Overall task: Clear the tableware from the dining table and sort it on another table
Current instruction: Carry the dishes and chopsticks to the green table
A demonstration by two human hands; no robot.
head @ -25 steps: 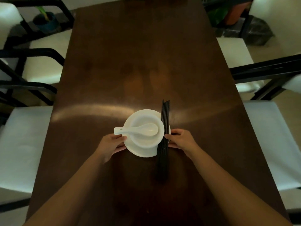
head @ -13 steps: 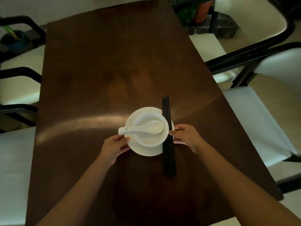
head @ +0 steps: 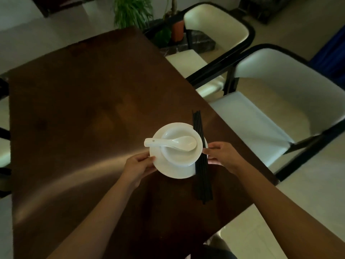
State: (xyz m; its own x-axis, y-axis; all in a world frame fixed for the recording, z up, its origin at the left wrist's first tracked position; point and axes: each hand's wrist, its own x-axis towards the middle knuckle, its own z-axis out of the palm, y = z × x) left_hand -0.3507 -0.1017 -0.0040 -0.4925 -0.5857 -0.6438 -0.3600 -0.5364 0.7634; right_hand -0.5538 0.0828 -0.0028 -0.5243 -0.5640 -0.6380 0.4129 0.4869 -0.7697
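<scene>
A white plate (head: pixel 173 170) carries a white bowl (head: pixel 180 156), and a white ceramic spoon (head: pixel 171 143) lies across the bowl with its handle pointing left. Black chopsticks (head: pixel 202 165) lie bundled across the plate's right edge, running front to back. My left hand (head: pixel 139 166) grips the plate's left rim with the thumb on top. My right hand (head: pixel 222 156) grips the right rim, fingers against the chopsticks. The stack sits above the near right part of the dark wooden dining table (head: pixel 84 118).
Two white-cushioned chairs with black frames (head: pixel 280 109) stand along the table's right side. Potted plants (head: pixel 134 14) stand beyond the far end. More chairs show at the left edge (head: pixel 3 150). Pale floor (head: pixel 308 193) lies to the right.
The view has swung to the right, so the table now runs diagonally. Both hands keep their hold on the plate, which has shifted toward the table's right edge.
</scene>
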